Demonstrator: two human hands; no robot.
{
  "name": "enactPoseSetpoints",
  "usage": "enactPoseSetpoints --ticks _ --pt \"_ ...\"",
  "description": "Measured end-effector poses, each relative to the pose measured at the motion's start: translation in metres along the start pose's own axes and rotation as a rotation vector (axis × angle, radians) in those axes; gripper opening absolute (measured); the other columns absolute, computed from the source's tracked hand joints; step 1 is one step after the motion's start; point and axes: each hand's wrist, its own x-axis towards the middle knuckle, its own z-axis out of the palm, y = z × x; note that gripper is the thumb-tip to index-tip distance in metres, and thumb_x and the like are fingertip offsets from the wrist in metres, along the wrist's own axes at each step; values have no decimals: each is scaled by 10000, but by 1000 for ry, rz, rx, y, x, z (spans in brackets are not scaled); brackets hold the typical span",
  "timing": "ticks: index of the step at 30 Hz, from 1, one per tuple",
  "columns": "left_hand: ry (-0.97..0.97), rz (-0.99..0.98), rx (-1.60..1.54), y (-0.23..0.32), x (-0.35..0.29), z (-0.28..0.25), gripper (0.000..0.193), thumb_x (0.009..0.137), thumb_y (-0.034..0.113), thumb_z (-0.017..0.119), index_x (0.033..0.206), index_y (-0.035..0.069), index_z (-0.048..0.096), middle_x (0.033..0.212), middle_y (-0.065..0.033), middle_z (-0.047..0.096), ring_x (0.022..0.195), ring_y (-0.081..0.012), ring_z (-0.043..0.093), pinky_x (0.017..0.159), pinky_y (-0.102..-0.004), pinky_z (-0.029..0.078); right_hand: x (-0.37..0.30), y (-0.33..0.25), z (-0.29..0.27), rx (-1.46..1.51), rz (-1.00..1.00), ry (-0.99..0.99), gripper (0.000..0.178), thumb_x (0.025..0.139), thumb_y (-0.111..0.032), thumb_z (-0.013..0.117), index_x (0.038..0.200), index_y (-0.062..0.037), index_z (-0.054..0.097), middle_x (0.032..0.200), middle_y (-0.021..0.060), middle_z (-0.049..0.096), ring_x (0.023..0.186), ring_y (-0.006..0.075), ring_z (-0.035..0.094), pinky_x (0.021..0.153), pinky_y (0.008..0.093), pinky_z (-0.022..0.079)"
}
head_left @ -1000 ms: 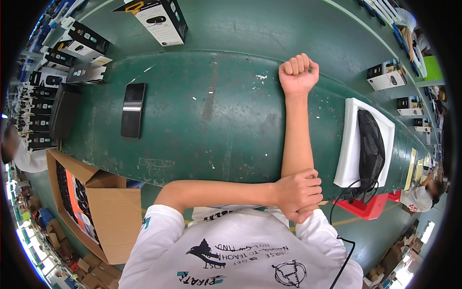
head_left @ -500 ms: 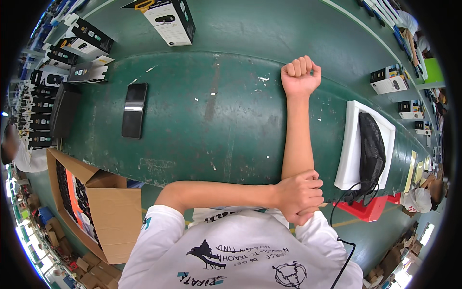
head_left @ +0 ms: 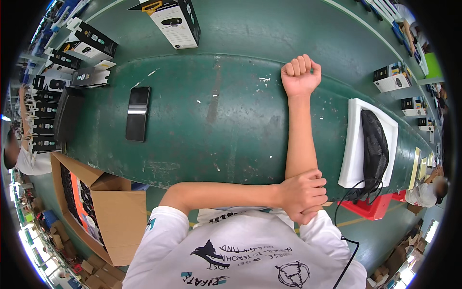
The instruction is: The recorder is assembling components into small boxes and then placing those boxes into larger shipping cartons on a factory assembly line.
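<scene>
My right arm lies stretched out over the green table (head_left: 192, 159). At its far end my right hand (head_left: 301, 74) is closed in a fist, with the thumb along the side and nothing seen in it. Bent across the front of my white shirt, my left arm reaches to the right. The fingers of my left hand (head_left: 304, 196) wrap round my right forearm (head_left: 301, 139) close to the elbow. A black phone (head_left: 138, 114) lies on the table's left part, apart from both hands. Right of my forearm stands a white foam tray (head_left: 345, 166) holding a black mesh pouch (head_left: 374, 144).
Printed retail boxes stand at the far edge (head_left: 177, 29), the left (head_left: 94, 41) and the right (head_left: 392, 78). An open cardboard carton (head_left: 125, 226) sits at the near left. A black cable (head_left: 339, 212) runs beside my right elbow, near a red bin (head_left: 370, 208). Other people (head_left: 31, 159) are at the sides.
The whole view has shifted slightly, so the phone and boxes appear a little further right. Both my hands keep the same pose. At the far left, a person's raised arm has come into view.
</scene>
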Motion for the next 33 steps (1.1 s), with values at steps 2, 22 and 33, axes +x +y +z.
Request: enactPoseSetpoints --ticks 2,22,33 --pt "-3 3 9 -1 -1 0 306 637 319 630 784 53 585 752 -97 483 765 -311 517 828 -471 481 -3 2 1 -28 14 -12 350 931 -209 487 725 -163 207 655 -26 132 576 150 109 555 378 112" --pt "34 31 19 0 2 -4 282 671 330 631 743 67 560 725 -93 487 757 -308 510 807 -455 463 2 30 15 -817 -158 57 315 987 -230 491 743 -132 317 690 -26 230 607 116 193 570 339 182" --pt "19 13 15 2 -1 -3 327 648 324 608 787 29 586 775 -116 510 768 -327 513 785 -467 487 -2 52 12 -1385 -290 116 126 1044 -58 688 1149 11 698 750 -61 492 655 29 443 552 228 340"
